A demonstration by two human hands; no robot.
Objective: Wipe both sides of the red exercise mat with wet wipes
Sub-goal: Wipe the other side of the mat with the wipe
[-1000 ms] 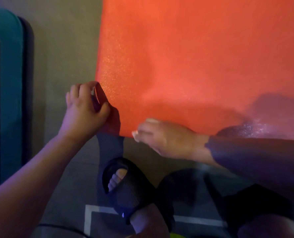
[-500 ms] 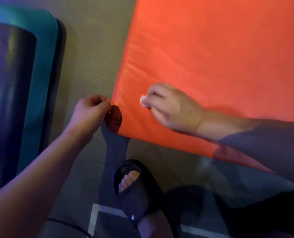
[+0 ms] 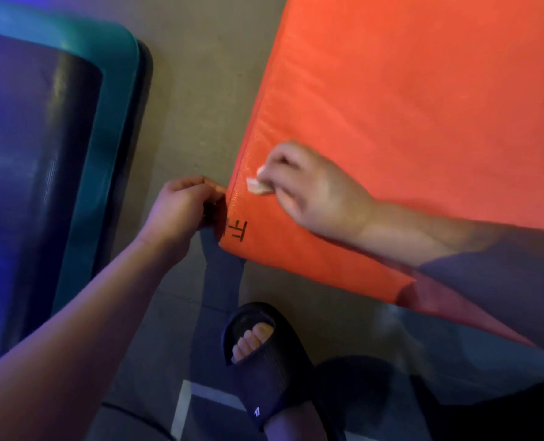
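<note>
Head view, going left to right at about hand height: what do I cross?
Teal-edged dark mat → bare floor → left hand gripping the red mat's edge → wet wipe → right hand pressing it on the red mat.

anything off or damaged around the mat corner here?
No damage visible. The red mat is lifted at its near-left corner, pinched by the left hand; the right hand presses a wipe near that edge. Black marker letters sit by the corner.
</note>
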